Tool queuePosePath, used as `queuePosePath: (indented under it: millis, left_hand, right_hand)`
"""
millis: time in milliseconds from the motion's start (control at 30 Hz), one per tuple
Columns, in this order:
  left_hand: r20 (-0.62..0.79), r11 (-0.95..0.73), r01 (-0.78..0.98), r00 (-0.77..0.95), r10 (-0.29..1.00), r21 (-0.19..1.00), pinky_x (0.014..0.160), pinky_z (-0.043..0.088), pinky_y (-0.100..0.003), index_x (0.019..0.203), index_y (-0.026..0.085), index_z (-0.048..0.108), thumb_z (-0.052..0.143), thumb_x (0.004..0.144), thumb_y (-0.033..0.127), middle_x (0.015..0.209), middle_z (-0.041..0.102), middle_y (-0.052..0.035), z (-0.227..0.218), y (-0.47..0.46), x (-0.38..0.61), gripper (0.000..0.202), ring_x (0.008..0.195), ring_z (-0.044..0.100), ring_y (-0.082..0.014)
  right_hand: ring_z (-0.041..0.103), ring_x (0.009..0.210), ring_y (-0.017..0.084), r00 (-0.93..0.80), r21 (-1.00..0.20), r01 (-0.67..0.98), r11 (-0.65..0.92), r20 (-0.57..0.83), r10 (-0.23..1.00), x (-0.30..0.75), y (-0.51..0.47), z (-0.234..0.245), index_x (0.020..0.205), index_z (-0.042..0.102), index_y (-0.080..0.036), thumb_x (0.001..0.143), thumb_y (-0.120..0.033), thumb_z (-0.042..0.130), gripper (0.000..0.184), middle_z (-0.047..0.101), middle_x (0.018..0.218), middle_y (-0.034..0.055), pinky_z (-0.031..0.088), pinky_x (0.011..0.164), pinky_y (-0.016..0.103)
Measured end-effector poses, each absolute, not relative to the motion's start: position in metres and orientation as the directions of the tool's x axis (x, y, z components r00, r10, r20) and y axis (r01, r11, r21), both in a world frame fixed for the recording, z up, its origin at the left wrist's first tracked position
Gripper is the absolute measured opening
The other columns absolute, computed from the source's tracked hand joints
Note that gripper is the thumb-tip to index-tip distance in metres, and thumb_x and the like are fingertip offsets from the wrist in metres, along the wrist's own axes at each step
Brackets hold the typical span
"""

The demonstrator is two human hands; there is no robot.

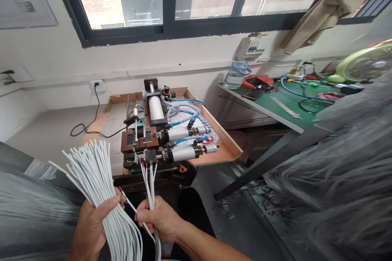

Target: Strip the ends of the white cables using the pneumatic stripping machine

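Note:
A thick bundle of white cables point(118, 224) fans out at its upper ends, and my left hand point(98, 216) is closed around it. My right hand point(159, 218) grips a few white cables point(151, 189) whose tips show reddish ends. Between its thumb and finger runs a single white cable point(128, 201), its tip close to my left fingertips; whether those touch it I cannot tell. Just beyond both hands stands a pneumatic machine point(150, 156) with silver cylinders point(183, 153) and a brown block. The right-hand cable tips appear in front of its lower block.
The machine sits in a shallow wooden tray point(226, 138) with blue air hoses point(183, 110). To the right, a green-topped table point(281, 110) holds a water jug point(235, 75), phones and a fan point(373, 63). Plastic-wrapped cables point(346, 187) stand at right. A black power cord point(98, 110) crosses the left worktop.

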State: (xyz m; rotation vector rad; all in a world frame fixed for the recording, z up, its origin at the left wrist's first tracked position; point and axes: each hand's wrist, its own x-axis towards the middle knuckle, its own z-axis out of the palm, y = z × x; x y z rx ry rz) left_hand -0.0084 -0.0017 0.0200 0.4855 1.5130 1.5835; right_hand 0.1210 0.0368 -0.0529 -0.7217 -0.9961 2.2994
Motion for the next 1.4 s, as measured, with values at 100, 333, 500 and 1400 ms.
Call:
queuePosePath:
  millis: [100,333,500,1400]
  left_hand:
    - [-0.274,0.114,-0.314,-0.53,0.803,0.942,0.048,0.041,-0.026,0.064,0.017,0.059,0.07,0.044,0.024,0.054,0.06,-0.0006,0.022,-0.005,-0.007,0.024,0.051,0.053,-0.0159]
    - [-0.273,0.106,-0.322,-0.533,0.801,0.941,0.048,0.043,-0.028,0.072,0.02,0.06,0.07,0.045,0.022,0.057,0.062,-0.0005,0.03,-0.011,0.001,0.029,0.052,0.053,-0.0177]
    - [-0.267,0.101,-0.329,-0.51,0.818,0.939,0.049,0.043,-0.03,0.071,0.019,0.061,0.07,0.045,0.02,0.058,0.063,-0.0012,0.034,-0.011,0.004,0.028,0.055,0.055,-0.0185]
    - [-0.133,0.018,-0.226,-0.505,0.853,0.974,0.061,0.044,-0.031,0.07,0.013,0.063,0.066,0.054,0.017,0.066,0.064,-0.0038,0.029,-0.005,0.011,0.017,0.061,0.057,-0.0201]
  right_hand:
    - [0.03,0.033,0.003,-0.721,-0.798,-0.24,-0.553,-0.235,0.652,0.122,0.034,-0.052,0.057,0.057,-0.012,0.058,-0.031,0.065,0.021,0.043,0.04,-0.0061,0.02,0.035,0.017]
    - [0.031,0.038,0.004,-0.721,-0.835,-0.205,-0.511,-0.224,0.656,0.124,0.027,-0.046,0.059,0.054,-0.012,0.059,-0.04,0.062,0.029,0.043,0.045,-0.0057,0.022,0.039,0.017]
    - [0.03,0.04,0.004,-0.73,-0.844,-0.212,-0.493,-0.199,0.654,0.126,0.024,-0.046,0.059,0.052,-0.013,0.06,-0.045,0.061,0.034,0.042,0.047,-0.0055,0.021,0.04,0.018]
    - [0.035,0.061,0.011,-0.623,-0.991,-0.041,0.13,0.127,0.772,0.135,0.009,-0.032,0.08,0.051,-0.016,0.082,-0.039,0.033,0.029,0.041,0.067,-0.0013,0.03,0.058,0.022]
